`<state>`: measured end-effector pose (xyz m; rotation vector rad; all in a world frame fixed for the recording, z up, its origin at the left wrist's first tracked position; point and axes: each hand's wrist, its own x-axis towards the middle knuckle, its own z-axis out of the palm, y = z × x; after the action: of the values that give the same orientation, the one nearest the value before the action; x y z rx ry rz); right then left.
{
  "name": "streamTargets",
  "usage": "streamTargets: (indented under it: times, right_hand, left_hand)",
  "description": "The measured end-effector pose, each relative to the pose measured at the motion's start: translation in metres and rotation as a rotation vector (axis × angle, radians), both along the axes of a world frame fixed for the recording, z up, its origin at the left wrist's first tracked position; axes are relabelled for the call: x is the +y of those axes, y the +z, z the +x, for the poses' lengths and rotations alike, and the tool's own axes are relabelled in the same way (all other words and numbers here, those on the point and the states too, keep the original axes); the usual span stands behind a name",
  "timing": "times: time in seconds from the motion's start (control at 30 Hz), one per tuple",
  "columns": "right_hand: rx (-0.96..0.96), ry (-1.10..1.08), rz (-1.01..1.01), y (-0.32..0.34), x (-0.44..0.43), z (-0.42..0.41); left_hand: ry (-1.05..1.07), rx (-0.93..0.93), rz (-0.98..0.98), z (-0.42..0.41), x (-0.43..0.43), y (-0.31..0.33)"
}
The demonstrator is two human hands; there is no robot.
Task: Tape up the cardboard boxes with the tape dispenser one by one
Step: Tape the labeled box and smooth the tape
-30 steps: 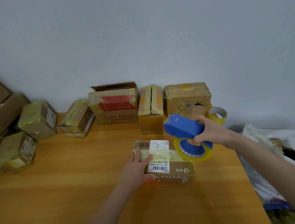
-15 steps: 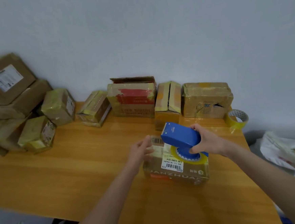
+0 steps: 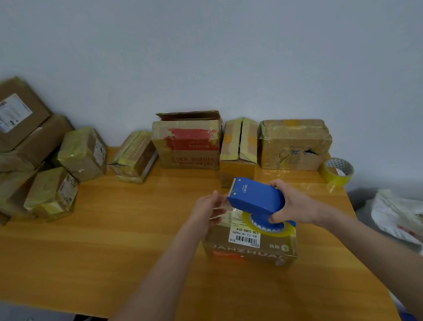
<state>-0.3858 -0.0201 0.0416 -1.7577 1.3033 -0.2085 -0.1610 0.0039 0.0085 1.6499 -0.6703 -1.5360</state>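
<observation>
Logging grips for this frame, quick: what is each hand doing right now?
Left hand: fingers at the front of the tape dispenser; whether it pinches anything cannot be told.
Right hand: holding the tape dispenser.

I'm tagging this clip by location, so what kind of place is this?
Probably a parcel-packing corner, home or back room: taped cardboard boxes lined along a wall on a wooden table, a spare tape roll, and the right hand gripping a blue tape dispenser over a shipping-labelled box.
</observation>
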Motion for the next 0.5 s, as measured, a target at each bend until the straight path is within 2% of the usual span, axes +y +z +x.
streamTargets:
  times: [0.17,0.27,0.37,0.5]
  right_hand:
    - [0.026,0.022,-0.014,0.000,-0.003,0.004]
    - [0.051,0.044,-0.038,0.001,-0.004,0.009]
    - [0.136,0.097,-0.114,0.005,-0.005,0.014]
    - [0.221,0.172,-0.189,0.013,-0.006,0.022]
  left_hand:
    - [-0.069,-0.070,-0.004,0.005,0.001,0.005]
    - [-0.101,-0.196,-0.044,0.006,-0.002,0.005]
    - [-0.098,-0.314,-0.075,0.011,-0.006,0.002]
    - [-0.110,-0.368,-0.083,0.021,-0.007,0.004]
